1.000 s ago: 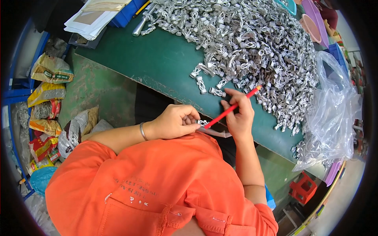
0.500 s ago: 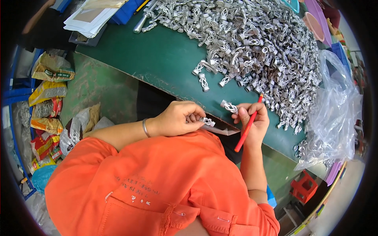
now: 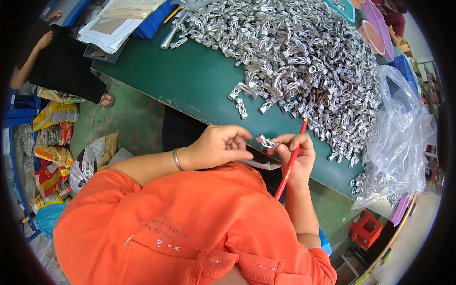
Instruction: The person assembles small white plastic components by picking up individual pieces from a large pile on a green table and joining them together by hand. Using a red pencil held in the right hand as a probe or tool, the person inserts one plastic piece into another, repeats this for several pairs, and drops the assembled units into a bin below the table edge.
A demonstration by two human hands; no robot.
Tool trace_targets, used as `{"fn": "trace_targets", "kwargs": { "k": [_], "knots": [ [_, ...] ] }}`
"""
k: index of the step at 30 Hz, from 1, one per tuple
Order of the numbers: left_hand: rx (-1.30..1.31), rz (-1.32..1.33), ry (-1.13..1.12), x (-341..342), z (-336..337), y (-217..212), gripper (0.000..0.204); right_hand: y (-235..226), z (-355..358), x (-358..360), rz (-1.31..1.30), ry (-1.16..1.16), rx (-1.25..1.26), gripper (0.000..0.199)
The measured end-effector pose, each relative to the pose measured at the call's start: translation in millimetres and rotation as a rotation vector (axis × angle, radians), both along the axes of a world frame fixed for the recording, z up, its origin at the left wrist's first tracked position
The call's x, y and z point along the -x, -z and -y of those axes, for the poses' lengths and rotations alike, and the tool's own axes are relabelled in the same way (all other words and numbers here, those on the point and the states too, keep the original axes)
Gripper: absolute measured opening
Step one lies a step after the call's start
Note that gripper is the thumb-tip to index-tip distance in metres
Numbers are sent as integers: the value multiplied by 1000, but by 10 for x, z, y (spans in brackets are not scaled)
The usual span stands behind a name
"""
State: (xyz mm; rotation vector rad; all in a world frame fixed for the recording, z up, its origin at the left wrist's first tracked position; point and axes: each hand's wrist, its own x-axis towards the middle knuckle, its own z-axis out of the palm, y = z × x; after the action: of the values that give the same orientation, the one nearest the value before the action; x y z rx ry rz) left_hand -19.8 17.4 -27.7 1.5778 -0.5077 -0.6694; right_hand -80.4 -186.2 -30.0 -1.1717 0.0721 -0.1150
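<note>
My right hand [image 3: 300, 159] pinches a small silver braided metal fitting [image 3: 267, 142] between thumb and fingertips. The same hand also holds a red pencil [image 3: 289, 173], slanting across the palm with its tip upward. Left of the fitting, my left hand [image 3: 227, 146] is open, with thumb stretched out and fingers loosely bent; nothing shows in it. Both hands are at the near edge of the green table [image 3: 199, 90]. A large pile of similar silver fittings [image 3: 313, 71] covers its far right part. A loose fitting [image 3: 242, 108] lies just off the pile.
A clear plastic bag [image 3: 396, 137] drapes over the table's right end. Papers [image 3: 116, 23] and a metal rod-like tool [image 3: 170, 38] lie at the far left. Filled sacks [image 3: 57, 116] line the left side, where another person [image 3: 61, 66] stands. A red stool [image 3: 365, 228] stands lower right.
The silver piece in my left hand is no longer visible, and its fingers have spread. My right hand has moved left and down with its fitting and pencil. Another person has come into view at left.
</note>
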Motion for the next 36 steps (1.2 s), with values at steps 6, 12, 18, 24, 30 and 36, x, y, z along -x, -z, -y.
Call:
{"fn": "trace_targets", "kwargs": {
  "k": [6,12,18,24,30,36],
  "knots": [
    [204,236,-78,-92,107,-69,26,56,-58,9,195,46,343,33],
    [165,-5,-35,-47,-45,-26,12,-21,-35,-59,327,115,355,29],
    [-189,-3,135,61,-158,223,21,140,-119,-544,407,272,1123,33],
    [-177,66,182,5,-125,79,16,186,-130,-544,400,301,1301,28],
    [163,-194,-71,-80,-10,66,28,-48,-48,-236,-62,98,138,22],
    [359,-239,-24,-119,162,-61,21,33,-39,-69,-24,-10,-134,24]
  ]
}}
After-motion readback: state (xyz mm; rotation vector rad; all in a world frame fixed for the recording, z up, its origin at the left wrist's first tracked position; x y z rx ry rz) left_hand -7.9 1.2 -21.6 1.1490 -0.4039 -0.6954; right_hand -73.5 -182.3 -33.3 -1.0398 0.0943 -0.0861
